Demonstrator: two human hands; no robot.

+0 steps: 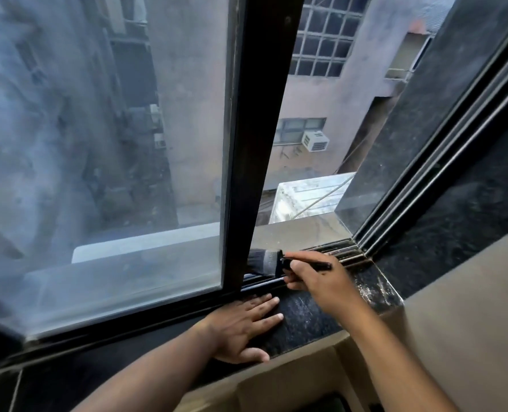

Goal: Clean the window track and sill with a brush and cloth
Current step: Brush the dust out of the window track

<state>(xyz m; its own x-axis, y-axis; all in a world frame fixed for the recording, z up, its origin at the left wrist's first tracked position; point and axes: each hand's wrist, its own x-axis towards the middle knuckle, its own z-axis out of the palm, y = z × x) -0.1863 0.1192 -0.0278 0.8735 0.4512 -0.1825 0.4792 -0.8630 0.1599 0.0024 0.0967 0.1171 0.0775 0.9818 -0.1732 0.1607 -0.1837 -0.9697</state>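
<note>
The left hand (243,325) lay nearest, spread flat and empty on the dark stone sill (303,319), fingers pointing toward the track (264,282). To its right and farther in, the right hand (318,281) gripped the brush (272,261), its handle lying along the track and its bristles pointing left, touching the sliding window frame (255,162). That frame blocked further sweeping leftward; grime showed in the right corner (344,254). No cloth was visible.

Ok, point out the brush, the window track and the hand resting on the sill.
brush (269,262), head view, on the metal band behind the bristles.
window track (340,253), head view, on the grimy rails near the corner.
left hand (240,327), head view, on the back of the hand.
</note>
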